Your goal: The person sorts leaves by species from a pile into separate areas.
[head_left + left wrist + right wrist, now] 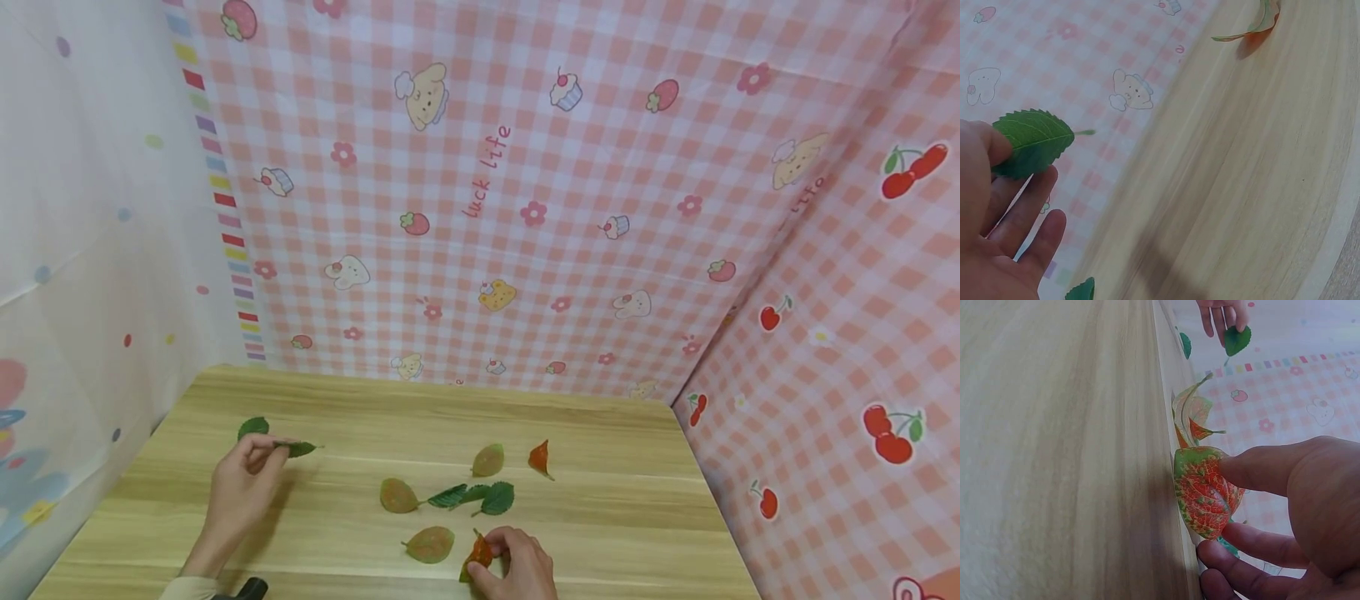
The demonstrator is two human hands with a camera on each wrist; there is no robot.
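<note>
Over the table's left side, my left hand (243, 482) pinches a green leaf (1035, 139) with toothed edges between thumb and fingers. Its thin stem points away from the hand. Just beyond lies another green leaf (253, 427). Near the front edge, my right hand (523, 565) grips a red leaf (1205, 494) mottled with green and yellow, thumb on one face and fingers on the other. Left of it rests a yellow-green leaf with a reddish tint (429, 545). A row of green leaves (498, 498) lies beyond the right hand.
On the wooden table (615, 525) are two more reddish-green leaves, one at centre left (398, 495) and one farther back (488, 460). A curled red leaf (539, 457) lies right of them. Checked cloth (487, 167) hangs behind and on the right, dotted white cloth (97, 208) on the left.
</note>
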